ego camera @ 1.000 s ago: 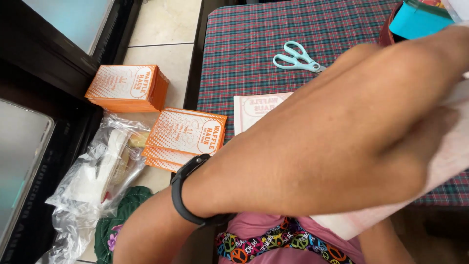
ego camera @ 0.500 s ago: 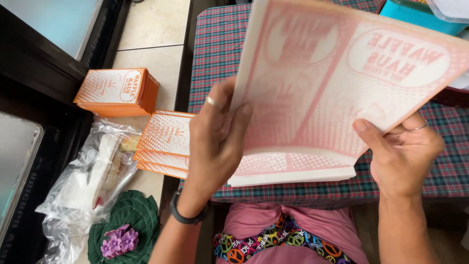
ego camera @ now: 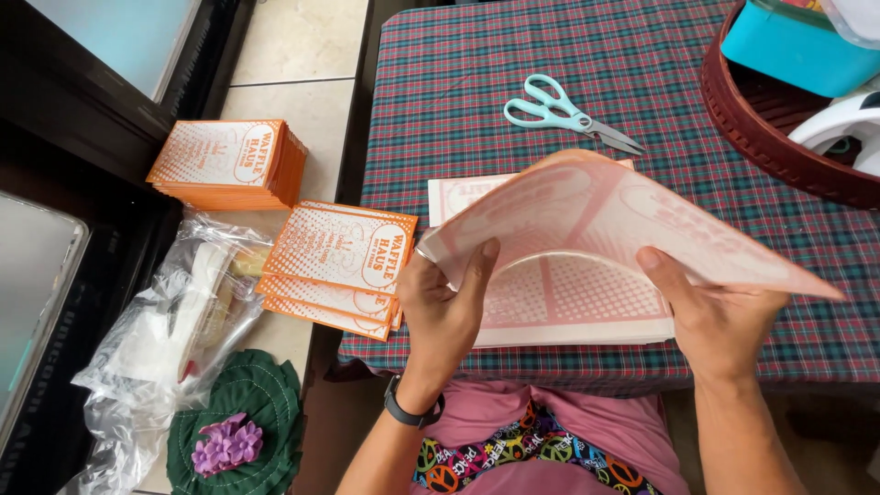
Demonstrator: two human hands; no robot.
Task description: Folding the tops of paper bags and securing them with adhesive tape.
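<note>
The basket (ego camera: 779, 137) and teal box (ego camera: 797, 46) run off frame.

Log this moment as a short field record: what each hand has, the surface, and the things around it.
left hand: left hand grips the near left edge of the sheets
right hand: right hand holds the sheets from the right, thumb on top
held thing: pink printed paper sheets, top ones lifted and curved above the stack
surface: table with plaid cloth
on table: teal scissors, brown basket at the far right
on floor: two stacks of orange printed bags, clear plastic bag, green hat with purple flower
</note>
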